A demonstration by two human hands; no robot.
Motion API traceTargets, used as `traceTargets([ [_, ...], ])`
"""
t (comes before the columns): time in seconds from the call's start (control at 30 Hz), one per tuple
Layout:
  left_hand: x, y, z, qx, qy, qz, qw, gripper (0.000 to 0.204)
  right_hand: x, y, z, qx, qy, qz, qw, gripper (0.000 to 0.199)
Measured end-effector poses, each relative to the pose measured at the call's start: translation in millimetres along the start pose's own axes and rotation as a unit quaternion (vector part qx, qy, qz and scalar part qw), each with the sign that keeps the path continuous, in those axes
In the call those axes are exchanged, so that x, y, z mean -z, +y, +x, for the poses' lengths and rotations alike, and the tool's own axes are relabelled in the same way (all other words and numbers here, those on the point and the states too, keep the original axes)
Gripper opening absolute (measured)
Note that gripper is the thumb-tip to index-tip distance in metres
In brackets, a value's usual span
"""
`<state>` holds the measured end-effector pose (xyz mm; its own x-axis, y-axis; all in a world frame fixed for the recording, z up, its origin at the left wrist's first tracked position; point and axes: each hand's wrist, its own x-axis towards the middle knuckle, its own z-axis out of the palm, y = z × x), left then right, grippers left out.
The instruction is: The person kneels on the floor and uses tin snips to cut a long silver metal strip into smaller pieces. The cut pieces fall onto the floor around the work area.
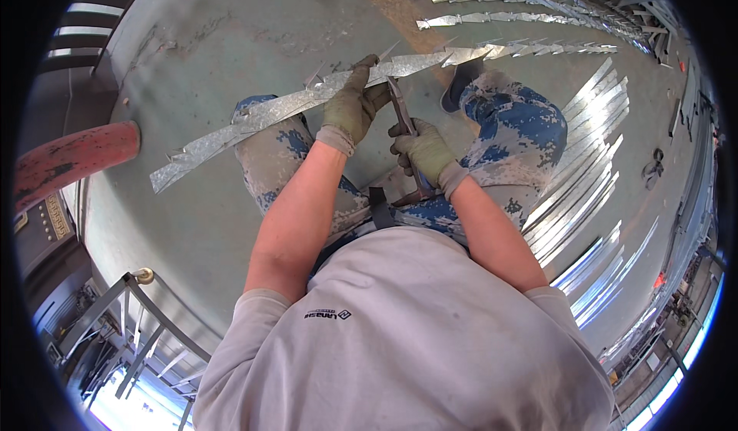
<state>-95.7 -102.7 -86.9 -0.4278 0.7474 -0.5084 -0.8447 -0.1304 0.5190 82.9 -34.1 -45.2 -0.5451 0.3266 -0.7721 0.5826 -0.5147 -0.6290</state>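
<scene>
The fingers of the left hand, in an olive-green fabric work glove (350,112), are wrapped about a long, silvery sheet-metal strip (419,63) with pointed, jagged tabs along its edges. The fingers of the right hand, in a matching olive-green glove (427,153), are curled firmly round a slim, grey metal hand tool (400,108). The tool's upper end sits at the lower edge of the strip, just right of the left hand — whether it touches the metal is hard to tell from this angle, and its exact kind is unclear too.

The strip lies aslant in front of the person, its left end lower and its right end reaching over beyond a dark shoe (457,93). It crosses above the left knee of the blue, tan and grey camouflage trousers (523,131). A pale grey short-sleeved shirt (430,308) fills the near foreground.

Farther out, many flat, shiny metal strips (588,150) lie fanned on the grey-green floor (207,62) to the right, and more spiky silvery strips (503,18) lie beyond the shoe. To the left stands a scuffed red tubular part (92,153) — nearer the person, a grey metal-bar frame (146,316).
</scene>
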Motion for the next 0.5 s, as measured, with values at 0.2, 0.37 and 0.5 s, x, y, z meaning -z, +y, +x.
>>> traceTargets([
  [0.2,-1,-2,-1,0.002,-0.008,-0.008,1.0,0.043,-1,21,21,0.056,0.077,-0.162,0.982,0.037],
  [0.37,7,-4,8,0.001,0.004,0.002,1.0,0.045,-23,4,9,0.049,0.176,-0.378,0.907,0.045],
  [0.5,7,-6,7,-0.003,-0.002,0.011,1.0,0.046,-27,4,10,0.039,0.205,-0.432,0.877,0.045],
])
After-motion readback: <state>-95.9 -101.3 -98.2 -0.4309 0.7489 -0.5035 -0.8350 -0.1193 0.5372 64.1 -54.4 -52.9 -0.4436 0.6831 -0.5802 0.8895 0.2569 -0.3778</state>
